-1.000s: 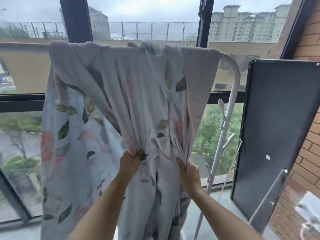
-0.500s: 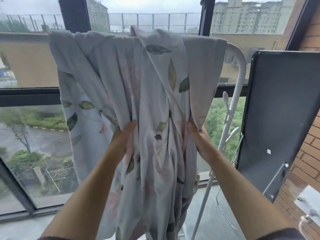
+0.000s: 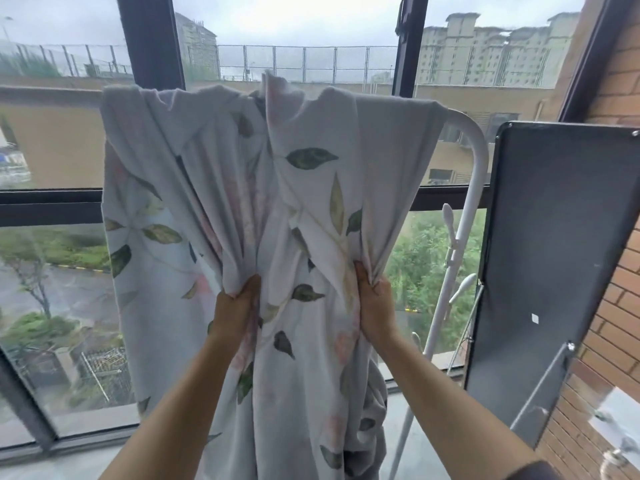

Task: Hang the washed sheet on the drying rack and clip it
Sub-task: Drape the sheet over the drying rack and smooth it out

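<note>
A pale sheet [image 3: 304,188] printed with green leaves and pink flowers hangs bunched over the top bar of a white drying rack [image 3: 472,157]. Its folds fall toward the floor and hide most of the bar. My left hand [image 3: 235,308] grips a gathered fold at the middle of the sheet. My right hand [image 3: 374,303] grips another gathered fold near the sheet's right edge. Only the rack's curved right corner and its right leg with white pegs [image 3: 449,220] show. No clip is in view.
Large dark-framed windows [image 3: 149,39] stand right behind the rack. A dark grey panel [image 3: 550,265] leans against the brick wall [image 3: 620,81] on the right, close to the rack's leg. Grey floor [image 3: 69,462] runs below.
Both hands have shifted their hold on the sheet, first rising, then settling a little lower. The cloth at the top has spread and one fold now sticks up above the bar.
</note>
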Demonstrator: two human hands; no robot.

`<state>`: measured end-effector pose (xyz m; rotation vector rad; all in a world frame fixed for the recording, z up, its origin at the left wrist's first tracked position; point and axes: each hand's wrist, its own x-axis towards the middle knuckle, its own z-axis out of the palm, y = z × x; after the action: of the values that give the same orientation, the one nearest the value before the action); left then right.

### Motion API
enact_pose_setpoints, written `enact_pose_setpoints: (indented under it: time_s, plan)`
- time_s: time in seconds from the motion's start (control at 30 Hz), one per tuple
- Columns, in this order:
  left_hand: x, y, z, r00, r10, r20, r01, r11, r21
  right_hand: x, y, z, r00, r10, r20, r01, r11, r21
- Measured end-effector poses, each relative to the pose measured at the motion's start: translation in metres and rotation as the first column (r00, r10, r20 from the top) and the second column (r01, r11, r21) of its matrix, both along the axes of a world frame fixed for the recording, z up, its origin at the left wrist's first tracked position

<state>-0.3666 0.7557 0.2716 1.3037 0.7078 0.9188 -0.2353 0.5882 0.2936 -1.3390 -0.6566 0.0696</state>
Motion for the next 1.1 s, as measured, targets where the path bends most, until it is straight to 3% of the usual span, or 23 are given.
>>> enact_pose_setpoints:
  time_s: [0.13,0.23,0.37,0.53,0.63,0.7,0.77,0.87,0.93,1.03,1.1]
  plan:
    - [-0.001,-0.014,0.010,0.978,-0.192,0.083,0.196,0.980,-0.039,-0.021,0.009,-0.015,0.999,-0.012,-0.030,0.011,1.000,-0.009]
    - [0.002,-0.037,0.025,0.940,-0.339,0.050,0.336,0.940,0.060,-0.035,0.008,-0.028,0.999,-0.030,-0.027,0.030,0.999,-0.016]
    - [0.011,-0.053,0.035,0.966,-0.257,-0.033,0.256,0.932,0.255,-0.036,-0.002,-0.038,0.997,-0.027,-0.067,0.019,0.994,-0.111]
    - [0.013,-0.055,0.028,0.993,-0.100,-0.058,0.112,0.955,0.275,-0.008,-0.019,-0.026,0.983,0.174,-0.064,-0.184,0.959,-0.216]
    - [0.014,-0.049,0.021,0.987,-0.152,-0.050,0.160,0.963,0.219,0.002,-0.028,0.002,0.958,0.279,-0.058,-0.285,0.945,-0.160]
    - [0.012,-0.046,0.021,0.984,-0.168,-0.061,0.177,0.966,0.190,0.011,-0.029,0.025,0.946,0.307,-0.104,-0.311,0.950,-0.026]
    - [0.008,-0.045,0.020,0.979,-0.199,-0.040,0.203,0.968,0.145,0.017,-0.029,0.052,0.940,0.302,-0.158,-0.288,0.952,0.105]
    - [0.003,-0.046,0.044,0.978,-0.204,-0.050,0.210,0.959,0.192,0.028,-0.030,0.097,0.958,0.259,-0.120,-0.241,0.959,0.149]
    - [0.003,-0.041,0.071,0.984,-0.175,0.017,0.166,0.958,0.235,0.034,-0.032,0.123,0.972,0.225,-0.060,-0.216,0.967,0.133]
    - [0.001,-0.036,0.129,0.960,-0.099,0.263,0.058,0.985,0.160,0.036,-0.031,0.157,0.998,0.064,-0.002,-0.064,0.997,0.033]
    - [0.000,-0.030,0.168,0.941,-0.027,0.338,-0.052,0.974,0.223,0.037,-0.028,0.174,0.996,-0.018,0.089,0.020,1.000,-0.024]
